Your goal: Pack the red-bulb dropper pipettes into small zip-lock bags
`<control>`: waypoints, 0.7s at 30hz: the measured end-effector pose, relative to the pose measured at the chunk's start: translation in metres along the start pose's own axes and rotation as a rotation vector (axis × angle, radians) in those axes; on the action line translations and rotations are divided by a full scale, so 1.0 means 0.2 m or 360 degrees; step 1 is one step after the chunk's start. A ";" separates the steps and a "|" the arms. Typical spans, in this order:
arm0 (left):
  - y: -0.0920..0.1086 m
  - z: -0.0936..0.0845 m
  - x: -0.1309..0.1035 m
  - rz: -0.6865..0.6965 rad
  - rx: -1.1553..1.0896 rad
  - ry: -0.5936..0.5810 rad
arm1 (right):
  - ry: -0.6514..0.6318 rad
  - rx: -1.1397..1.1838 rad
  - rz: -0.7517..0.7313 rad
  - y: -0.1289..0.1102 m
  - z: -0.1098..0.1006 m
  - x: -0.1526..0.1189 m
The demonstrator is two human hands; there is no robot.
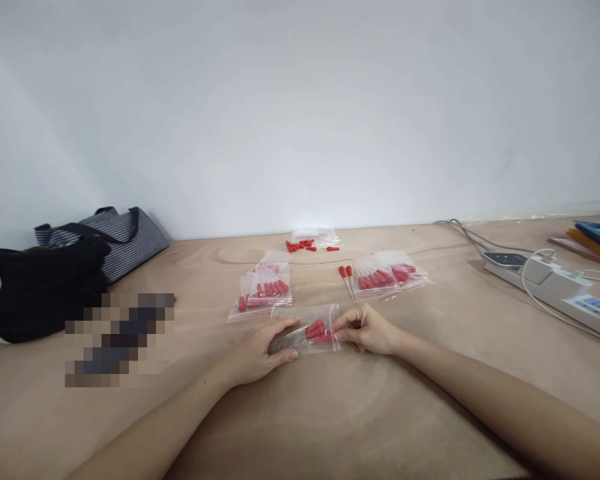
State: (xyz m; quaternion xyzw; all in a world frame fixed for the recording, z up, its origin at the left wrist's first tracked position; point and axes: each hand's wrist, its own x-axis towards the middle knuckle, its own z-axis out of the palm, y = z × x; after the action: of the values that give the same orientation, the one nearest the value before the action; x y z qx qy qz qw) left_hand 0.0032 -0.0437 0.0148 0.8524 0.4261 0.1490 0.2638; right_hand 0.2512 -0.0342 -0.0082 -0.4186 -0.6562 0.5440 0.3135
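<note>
A clear zip bag [300, 340] with several red-bulbed droppers [316, 328] inside lies on the table between my hands. My left hand [255, 353] holds the bag's left end, with thumb and fingers along its two sides. The fingers of my right hand [367, 330] are closed in a pinch at the bag's right edge, beside a red bulb; whether they also grip a dropper is hidden. Just beyond my right hand lie two loose droppers [349, 271] with red bulbs and thin clear stems.
Filled bags of droppers lie in a left pile [270, 287] and a right pile [380, 277]. Loose red bulbs [300, 245] lie near the wall by a clear bag [315, 235]. A power strip [555, 293] with cables stands right; a black bag [45, 287] and striped bag [135, 243] left.
</note>
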 end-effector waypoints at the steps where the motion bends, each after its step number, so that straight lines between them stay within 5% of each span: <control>1: 0.00 0.00 0.00 -0.0018 0.0003 -0.0014 | -0.0015 -0.0019 0.0018 0.00 0.01 0.01; 4: 0.01 -0.01 0.00 -0.0054 0.0023 -0.0039 | 0.0023 -0.0095 -0.0004 0.00 0.04 0.05; 9: 0.01 -0.01 0.00 -0.0024 0.0053 -0.0006 | 0.0211 -0.0616 -0.0376 0.00 0.05 0.04; 12: 0.00 0.00 0.00 -0.0005 0.0039 0.0015 | -0.0178 -0.0733 -0.0532 -0.03 -0.03 0.06; 14: 0.00 0.00 0.00 -0.0009 0.0030 0.0016 | -0.0309 -0.0781 -0.0430 -0.05 -0.12 0.12; 18: 0.00 -0.01 0.00 -0.0022 0.0055 0.0010 | 0.0663 -0.1396 -0.0118 -0.08 -0.28 0.31; 21: -0.01 -0.01 0.00 0.0013 0.0102 0.0018 | 0.0903 -0.1808 0.0111 -0.07 -0.32 0.43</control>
State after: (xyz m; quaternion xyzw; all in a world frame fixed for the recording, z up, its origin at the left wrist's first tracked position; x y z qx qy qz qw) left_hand 0.0011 -0.0431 0.0156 0.8613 0.4287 0.1413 0.2335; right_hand 0.2653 0.0708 0.0161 -0.6687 -0.7198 -0.0112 0.1862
